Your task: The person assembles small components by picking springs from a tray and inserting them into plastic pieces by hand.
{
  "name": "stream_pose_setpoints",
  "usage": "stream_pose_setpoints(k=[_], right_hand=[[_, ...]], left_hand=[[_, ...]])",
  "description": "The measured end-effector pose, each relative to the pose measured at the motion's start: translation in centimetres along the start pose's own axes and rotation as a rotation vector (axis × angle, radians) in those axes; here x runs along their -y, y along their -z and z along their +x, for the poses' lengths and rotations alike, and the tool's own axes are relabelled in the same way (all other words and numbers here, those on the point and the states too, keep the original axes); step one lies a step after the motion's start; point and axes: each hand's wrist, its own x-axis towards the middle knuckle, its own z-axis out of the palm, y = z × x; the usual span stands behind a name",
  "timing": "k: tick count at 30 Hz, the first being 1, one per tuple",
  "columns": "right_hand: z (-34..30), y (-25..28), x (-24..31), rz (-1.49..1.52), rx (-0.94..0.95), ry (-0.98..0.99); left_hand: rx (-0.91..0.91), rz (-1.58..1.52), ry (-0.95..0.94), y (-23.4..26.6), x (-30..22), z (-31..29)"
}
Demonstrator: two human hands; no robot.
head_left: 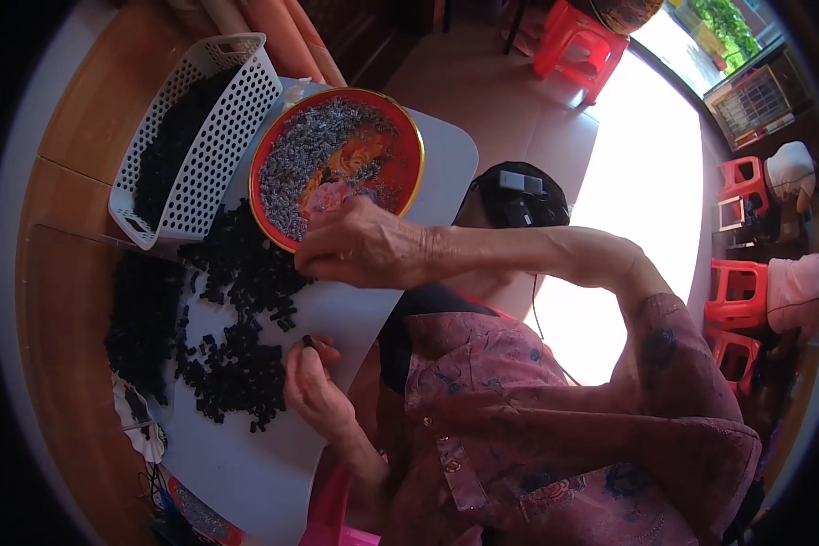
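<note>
My left hand (317, 387) is closed in a pinch on a small black piece (308, 341), above the near edge of the pale table (337, 314). My right hand (369, 241) is curled at the rim of a round red tray (415, 155) with a gold edge. Its fingertips are mostly hidden behind the hand, so whatever they hold does not show. Many small silvery metal parts (287, 168) lie in the tray, partly covering a flower print. Loose black pieces (232, 373) are spread across the tabletop, left of my left hand.
A white perforated basket (218, 136) of black pieces stands at the far left. More black pieces (141, 318) are heaped beside wooden panels (68, 318). A black cap-like thing with a grey box (519, 187) is beyond my right forearm. Red stools (578, 50) and other people (796, 291) are farther off.
</note>
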Motion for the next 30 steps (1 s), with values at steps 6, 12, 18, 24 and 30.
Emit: stream_pose_setpoints(k=[6, 12, 18, 24, 30], right_hand=[[2.0, 6.4, -5.2, -0.513, 0.283, -0.033], [2.3, 5.0, -6.0, -0.552, 0.333, -0.041], [2.6, 6.1, -6.5, -0.428, 0.175, -0.186], [2.2, 4.9, -5.3, -0.51, 0.329, -0.057], [2.3, 3.9, -5.6, -0.517, 0.349, -0.061]], left_hand=[[-0.028, 0.113, -0.005, -0.2, 0.5, -0.1], [0.019, 0.23, -0.181, -0.1, 1.1, 0.2], [0.053, 0.271, -0.207, 0.0, 1.0, 0.1], [0.064, 0.345, -0.238, 0.3, 1.0, 0.2], [0.07, 0.349, -0.25, 0.1, 1.0, 0.1]])
